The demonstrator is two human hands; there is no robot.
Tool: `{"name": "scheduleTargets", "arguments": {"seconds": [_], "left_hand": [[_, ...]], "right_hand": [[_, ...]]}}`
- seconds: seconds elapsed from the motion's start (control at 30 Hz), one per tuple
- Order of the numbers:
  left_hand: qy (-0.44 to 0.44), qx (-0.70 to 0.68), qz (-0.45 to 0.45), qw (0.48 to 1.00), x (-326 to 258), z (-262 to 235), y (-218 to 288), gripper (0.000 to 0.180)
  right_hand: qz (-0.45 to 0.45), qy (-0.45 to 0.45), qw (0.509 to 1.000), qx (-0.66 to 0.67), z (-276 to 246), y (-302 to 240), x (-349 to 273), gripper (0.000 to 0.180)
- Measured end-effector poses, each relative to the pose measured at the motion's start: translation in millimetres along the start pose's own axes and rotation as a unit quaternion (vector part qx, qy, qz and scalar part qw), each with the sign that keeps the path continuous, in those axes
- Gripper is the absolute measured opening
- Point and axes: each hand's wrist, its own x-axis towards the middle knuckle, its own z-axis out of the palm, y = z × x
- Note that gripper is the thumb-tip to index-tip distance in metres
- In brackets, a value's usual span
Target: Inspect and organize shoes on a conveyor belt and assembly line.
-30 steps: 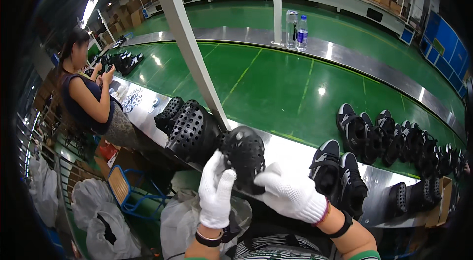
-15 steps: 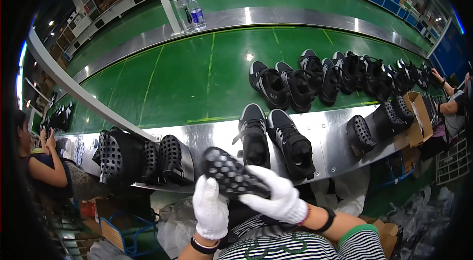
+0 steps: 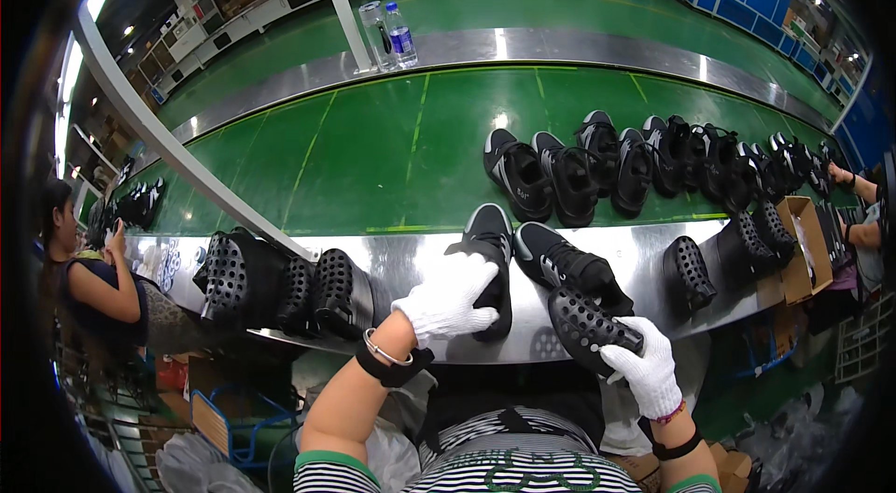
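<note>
Two black shoes with grey toes stand on the metal ledge before me: a left one (image 3: 487,232) and a right one (image 3: 553,255). My left hand (image 3: 452,298), in a white knitted glove, grips the left shoe about its opening, with thumb and fingers on it; the fingertips are partly hidden. In my right hand (image 3: 646,366), also gloved, is a black shoe tree full of round holes (image 3: 582,323). It is tilted over the heel end of the right shoe, covering part of it. Whether the two touch, I cannot tell.
More perforated black shoe trees (image 3: 333,291) stand left on the metal ledge (image 3: 411,260), others (image 3: 689,271) right, beside a cardboard box (image 3: 808,250). Rows of black shoes (image 3: 560,177) sit on the green belt (image 3: 364,157). A slanted white post (image 3: 177,143) crosses at left. People sit at both sides.
My left hand has let go of the shoe tree and moved onto the left shoe. My right hand has carried the shoe tree rightward to the right shoe. The view has shifted slightly.
</note>
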Motion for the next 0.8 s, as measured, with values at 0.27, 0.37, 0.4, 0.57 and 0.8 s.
{"name": "scheduleTargets", "arguments": {"seconds": [0.27, 0.37, 0.4, 0.57, 0.8], "left_hand": [[0.094, 0.125, 0.003, 0.988, 9.2, 14.2, -6.8, 0.034], [0.167, 0.153, -0.054, 0.972, 11.7, 23.4, 0.5, 0.032], [0.215, 0.163, -0.041, 0.962, 8.7, 25.7, 3.6, 0.029], [0.227, 0.060, -0.065, 0.970, -1.7, 29.1, 15.6, 0.022], [0.247, 0.002, -0.062, 0.967, 2.0, 23.3, 17.8, 0.019]], "right_hand": [[0.004, -0.065, 0.998, -0.003, 11.9, -21.0, 14.5, 0.040], [0.027, -0.105, 0.994, -0.031, 20.5, -44.1, 13.7, 0.041], [0.054, -0.123, 0.989, -0.057, 22.3, -52.9, 15.8, 0.042], [0.035, -0.121, 0.968, -0.217, 45.7, -74.6, 42.6, 0.047], [-0.163, -0.114, 0.895, -0.400, 118.4, -56.2, 69.0, 0.061]]}}
